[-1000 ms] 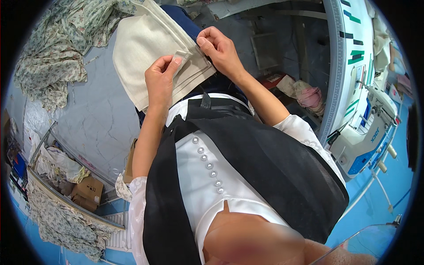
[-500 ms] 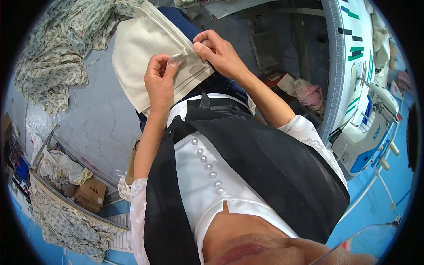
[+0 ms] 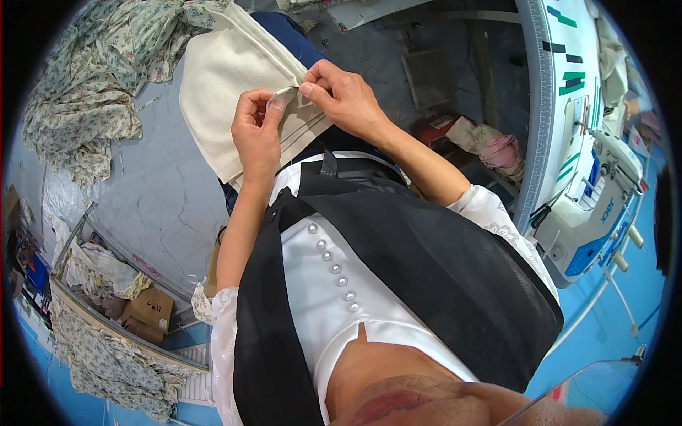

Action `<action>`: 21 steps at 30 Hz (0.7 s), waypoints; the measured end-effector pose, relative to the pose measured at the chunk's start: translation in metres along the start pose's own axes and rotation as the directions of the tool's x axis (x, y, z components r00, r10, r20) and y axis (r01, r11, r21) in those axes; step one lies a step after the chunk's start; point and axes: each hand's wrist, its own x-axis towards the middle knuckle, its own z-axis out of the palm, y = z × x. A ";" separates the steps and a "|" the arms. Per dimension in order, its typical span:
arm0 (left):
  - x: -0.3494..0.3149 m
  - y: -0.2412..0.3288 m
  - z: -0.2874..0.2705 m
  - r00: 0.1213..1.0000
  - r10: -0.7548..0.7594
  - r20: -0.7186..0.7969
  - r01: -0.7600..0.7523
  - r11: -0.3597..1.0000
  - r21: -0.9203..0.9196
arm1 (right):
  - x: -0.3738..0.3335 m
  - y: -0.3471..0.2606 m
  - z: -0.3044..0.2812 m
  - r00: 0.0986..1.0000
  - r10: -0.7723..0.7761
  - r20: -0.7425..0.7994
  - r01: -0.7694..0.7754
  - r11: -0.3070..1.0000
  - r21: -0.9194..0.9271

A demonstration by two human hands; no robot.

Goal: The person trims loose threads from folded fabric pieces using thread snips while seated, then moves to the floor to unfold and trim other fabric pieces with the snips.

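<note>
Across my lap lies a folded piece of cream fabric with a seamed edge running down its right side. My left hand pinches a small flap of this fabric between thumb and forefinger. Right beside it, my right hand is closed, its thumb and forefinger together at the tip of the same flap and the seamed edge. The two sets of fingertips are only a little apart. Whatever lies between the right fingertips is mostly hidden, though they meet at the cream fabric.
Floral fabric lies heaped at the upper left. To the right stands a sewing machine on a white table edged with a ruler strip. A cardboard box and more cloth sit by a metal frame at the lower left.
My right hand has shifted slightly left and down, and its fingertips have come closer to those of my left hand. The left hand and the cream fabric have hardly moved.
</note>
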 end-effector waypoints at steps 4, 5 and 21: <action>0.006 -0.007 -0.001 0.996 0.084 -0.008 -0.084 0.996 -0.025 | 0.005 0.026 0.002 0.995 0.076 -0.069 -0.045 0.928 0.371; 0.009 -0.008 -0.001 0.985 0.148 -0.093 -0.148 0.989 0.010 | 0.007 0.034 -0.001 0.989 0.122 -0.083 -0.073 0.894 0.441; -0.004 0.012 0.004 0.751 0.473 0.460 -0.637 0.335 0.695 | -0.015 0.031 -0.039 0.993 0.024 0.115 -0.049 0.974 0.221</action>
